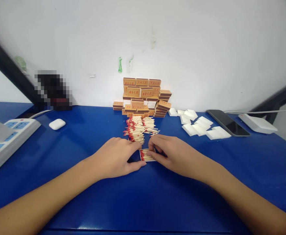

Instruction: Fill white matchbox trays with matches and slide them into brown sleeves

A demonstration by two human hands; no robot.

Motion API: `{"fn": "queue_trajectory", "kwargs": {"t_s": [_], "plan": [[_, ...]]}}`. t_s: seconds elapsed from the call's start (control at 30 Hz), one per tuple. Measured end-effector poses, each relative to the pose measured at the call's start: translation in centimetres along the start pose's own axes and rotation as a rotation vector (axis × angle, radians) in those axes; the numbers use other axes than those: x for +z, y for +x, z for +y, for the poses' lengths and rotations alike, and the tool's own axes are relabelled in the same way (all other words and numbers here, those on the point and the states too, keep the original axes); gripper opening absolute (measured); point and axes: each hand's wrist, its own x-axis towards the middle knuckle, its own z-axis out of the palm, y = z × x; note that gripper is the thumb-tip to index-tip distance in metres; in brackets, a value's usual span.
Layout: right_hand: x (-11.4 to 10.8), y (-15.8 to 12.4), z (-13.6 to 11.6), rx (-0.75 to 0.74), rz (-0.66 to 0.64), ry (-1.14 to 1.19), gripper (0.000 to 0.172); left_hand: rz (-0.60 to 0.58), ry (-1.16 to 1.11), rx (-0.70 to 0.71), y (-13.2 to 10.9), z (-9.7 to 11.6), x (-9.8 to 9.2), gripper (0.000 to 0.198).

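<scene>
A small white matchbox tray filled with red-tipped matches lies on the blue table between my hands. My left hand holds its left end, thumb at the near side and fingers at the far side. My right hand is closed over the tray's right part, its thumb and curled fingertips at the matches; the right end is partly hidden. Just beyond lies a loose pile of matches, heads mostly to the left, with a smaller pile beside it.
Stacked matchboxes stand against the wall behind the piles. Several white pieces, perhaps empty trays, lie right of them, near a phone and a white device with a cable. At left are a power strip and a white earbud case.
</scene>
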Motion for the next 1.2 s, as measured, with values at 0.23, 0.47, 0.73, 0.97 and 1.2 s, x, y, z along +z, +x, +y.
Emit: {"fn": "queue_trajectory", "kwargs": {"t_s": [0.23,0.47,0.73,0.97,1.2], "plan": [[0.25,0.07,0.28,0.007,0.022,0.019,0.009,0.002,-0.006,0.005,0.06,-0.02,-0.01,0.035],[0.49,0.19,0.41,0.018,0.039,0.003,0.009,0.009,-0.011,0.000,0.04,-0.04,0.00,0.035],[0.21,0.15,0.29,0.042,0.012,0.020,0.018,0.003,-0.010,0.001,0.06,0.00,0.03,0.034],[0.17,0.21,0.24,0.033,0.000,0.038,0.015,0.008,-0.011,0.002,0.00,0.06,-0.11,0.034],[0.08,0.22,0.32,0.041,0.009,0.066,0.016,0.008,-0.024,0.004,0.06,-0.13,0.06,0.033]]}}
